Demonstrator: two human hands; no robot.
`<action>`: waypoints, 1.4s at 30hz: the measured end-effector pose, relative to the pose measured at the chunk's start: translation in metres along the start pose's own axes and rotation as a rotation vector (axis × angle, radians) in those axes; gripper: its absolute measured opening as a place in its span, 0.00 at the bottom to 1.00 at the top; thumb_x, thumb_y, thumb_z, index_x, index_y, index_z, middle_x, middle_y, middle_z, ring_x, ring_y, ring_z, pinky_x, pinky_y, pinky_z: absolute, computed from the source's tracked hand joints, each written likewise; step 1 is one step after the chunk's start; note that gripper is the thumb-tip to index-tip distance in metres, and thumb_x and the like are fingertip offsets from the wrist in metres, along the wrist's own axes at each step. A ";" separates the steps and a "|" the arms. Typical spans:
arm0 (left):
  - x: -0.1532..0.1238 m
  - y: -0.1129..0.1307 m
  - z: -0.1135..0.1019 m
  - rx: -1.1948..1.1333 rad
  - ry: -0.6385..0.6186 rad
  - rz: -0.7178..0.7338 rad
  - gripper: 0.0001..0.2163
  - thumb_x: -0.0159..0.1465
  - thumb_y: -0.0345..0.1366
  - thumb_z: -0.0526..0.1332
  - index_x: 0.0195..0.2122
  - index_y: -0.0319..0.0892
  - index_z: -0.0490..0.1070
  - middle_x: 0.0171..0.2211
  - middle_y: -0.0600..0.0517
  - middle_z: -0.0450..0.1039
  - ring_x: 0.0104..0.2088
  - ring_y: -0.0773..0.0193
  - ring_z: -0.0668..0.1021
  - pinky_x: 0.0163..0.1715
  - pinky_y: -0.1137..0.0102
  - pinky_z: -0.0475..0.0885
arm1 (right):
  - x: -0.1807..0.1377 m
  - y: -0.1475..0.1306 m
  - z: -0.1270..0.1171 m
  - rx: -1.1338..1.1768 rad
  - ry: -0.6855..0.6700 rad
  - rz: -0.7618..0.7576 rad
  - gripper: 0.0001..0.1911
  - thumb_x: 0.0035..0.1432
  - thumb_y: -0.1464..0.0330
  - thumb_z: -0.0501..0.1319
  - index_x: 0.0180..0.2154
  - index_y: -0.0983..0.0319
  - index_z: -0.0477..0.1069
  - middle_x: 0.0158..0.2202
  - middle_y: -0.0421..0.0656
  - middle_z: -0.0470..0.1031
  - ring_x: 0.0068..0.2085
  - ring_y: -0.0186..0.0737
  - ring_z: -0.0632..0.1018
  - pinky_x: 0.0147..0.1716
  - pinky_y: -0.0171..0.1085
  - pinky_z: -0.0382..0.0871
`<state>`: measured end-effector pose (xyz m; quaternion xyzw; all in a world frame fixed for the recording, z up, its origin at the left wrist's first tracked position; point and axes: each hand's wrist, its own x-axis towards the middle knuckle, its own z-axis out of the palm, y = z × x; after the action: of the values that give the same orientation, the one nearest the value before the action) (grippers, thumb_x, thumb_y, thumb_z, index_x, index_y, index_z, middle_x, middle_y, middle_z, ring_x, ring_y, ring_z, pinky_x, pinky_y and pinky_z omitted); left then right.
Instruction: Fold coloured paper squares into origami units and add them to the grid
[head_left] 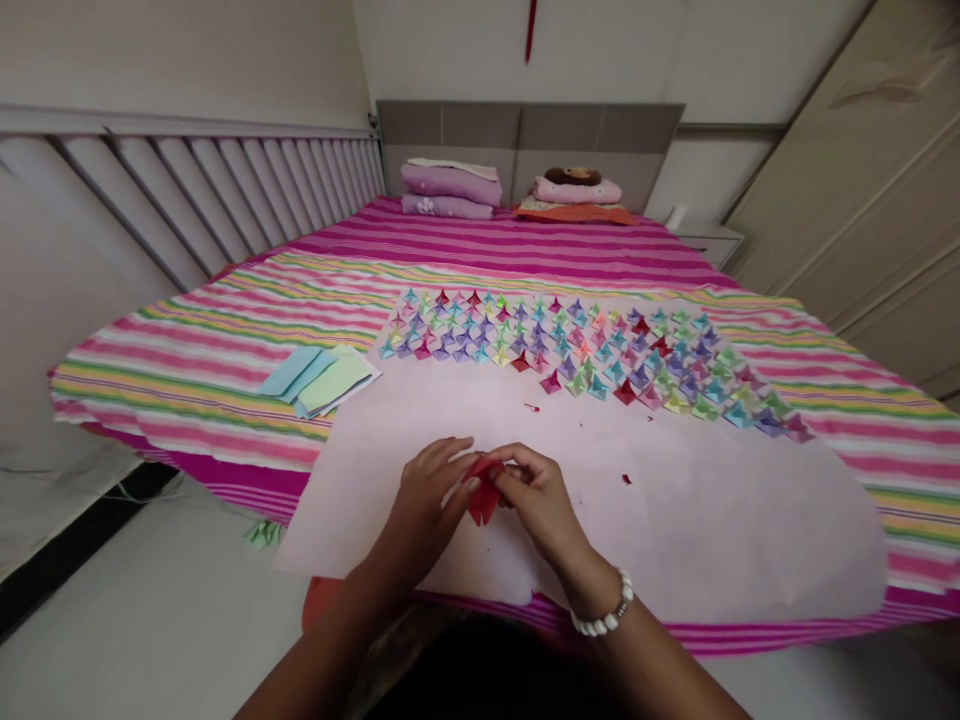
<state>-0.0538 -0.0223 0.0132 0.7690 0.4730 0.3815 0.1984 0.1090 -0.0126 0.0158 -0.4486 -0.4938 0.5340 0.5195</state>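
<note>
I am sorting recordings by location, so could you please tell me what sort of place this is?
Most likely a bedroom: there is a wide bed with striped covers, a grey headboard at its far end, and a pile of purple bedding in front of that.

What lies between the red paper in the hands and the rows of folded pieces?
The pale pink sheet, with a small red scrap on it, in the head view.

From my remote seat I looked into a bedroom: a bed spread with striped covers, a grey headboard against the wall, folded bedding in two piles near it (one mostly purple, the other pink and orange), and a small white cabinet beside the bed.
</note>
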 end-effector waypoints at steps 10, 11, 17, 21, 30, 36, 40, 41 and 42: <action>-0.003 0.008 -0.010 -0.151 -0.068 0.102 0.14 0.66 0.25 0.49 0.45 0.45 0.71 0.53 0.44 0.69 0.56 0.58 0.71 0.53 0.62 0.69 | 0.002 -0.003 -0.001 0.074 -0.010 0.119 0.06 0.46 0.69 0.65 0.29 0.63 0.74 0.14 0.33 0.65 0.17 0.28 0.63 0.19 0.31 0.57; -0.003 0.008 -0.012 -0.152 -0.113 0.120 0.16 0.66 0.24 0.48 0.45 0.45 0.71 0.54 0.44 0.68 0.56 0.59 0.71 0.54 0.62 0.69 | 0.002 -0.003 -0.002 0.080 -0.013 0.121 0.06 0.46 0.69 0.65 0.30 0.63 0.74 0.14 0.33 0.66 0.17 0.28 0.63 0.19 0.31 0.57; -0.001 0.000 -0.011 -0.143 -0.168 0.170 0.18 0.61 0.26 0.58 0.51 0.48 0.70 0.53 0.44 0.70 0.53 0.57 0.73 0.53 0.60 0.71 | 0.003 0.000 -0.005 0.143 -0.018 0.104 0.14 0.44 0.67 0.68 0.37 0.62 0.76 0.27 0.38 0.75 0.19 0.28 0.69 0.18 0.30 0.61; 0.001 -0.001 -0.010 -0.189 -0.080 0.075 0.09 0.61 0.31 0.62 0.42 0.47 0.76 0.44 0.47 0.77 0.44 0.60 0.78 0.46 0.64 0.74 | 0.002 -0.002 -0.006 0.174 -0.067 0.098 0.21 0.47 0.66 0.68 0.46 0.59 0.75 0.29 0.37 0.74 0.18 0.27 0.70 0.18 0.31 0.63; 0.008 0.011 -0.017 -0.345 -0.063 -0.181 0.04 0.61 0.32 0.62 0.31 0.43 0.77 0.34 0.49 0.78 0.37 0.61 0.79 0.38 0.67 0.73 | -0.002 -0.008 -0.010 0.163 -0.212 0.019 0.12 0.53 0.62 0.66 0.40 0.60 0.78 0.23 0.39 0.76 0.25 0.34 0.75 0.28 0.36 0.69; 0.008 0.012 -0.011 -0.619 -0.027 -0.393 0.08 0.57 0.36 0.65 0.38 0.42 0.75 0.32 0.51 0.79 0.34 0.62 0.80 0.36 0.68 0.74 | -0.002 -0.007 -0.009 0.149 -0.159 0.071 0.11 0.47 0.64 0.71 0.31 0.62 0.75 0.19 0.36 0.74 0.21 0.31 0.72 0.24 0.33 0.67; 0.009 0.012 -0.008 -0.735 -0.003 -0.456 0.25 0.55 0.35 0.67 0.54 0.41 0.67 0.31 0.53 0.78 0.32 0.64 0.79 0.36 0.68 0.75 | -0.001 -0.004 -0.008 0.139 -0.121 0.078 0.11 0.47 0.63 0.71 0.30 0.62 0.74 0.17 0.36 0.72 0.19 0.31 0.71 0.22 0.32 0.65; 0.009 0.012 -0.008 -0.753 -0.007 -0.472 0.25 0.55 0.35 0.67 0.55 0.41 0.67 0.30 0.54 0.77 0.32 0.64 0.79 0.36 0.68 0.75 | -0.001 -0.003 -0.008 0.145 -0.117 0.082 0.12 0.47 0.63 0.71 0.30 0.62 0.73 0.17 0.35 0.72 0.19 0.30 0.71 0.22 0.32 0.65; 0.009 0.012 -0.007 -0.769 -0.011 -0.488 0.25 0.55 0.36 0.68 0.54 0.40 0.67 0.29 0.53 0.77 0.32 0.64 0.79 0.36 0.67 0.75 | -0.001 -0.003 -0.008 0.154 -0.111 0.085 0.12 0.46 0.63 0.71 0.30 0.62 0.73 0.17 0.35 0.72 0.18 0.30 0.70 0.21 0.31 0.64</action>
<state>-0.0501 -0.0199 0.0292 0.5076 0.4632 0.4675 0.5561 0.1169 -0.0128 0.0176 -0.3974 -0.4598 0.6160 0.5012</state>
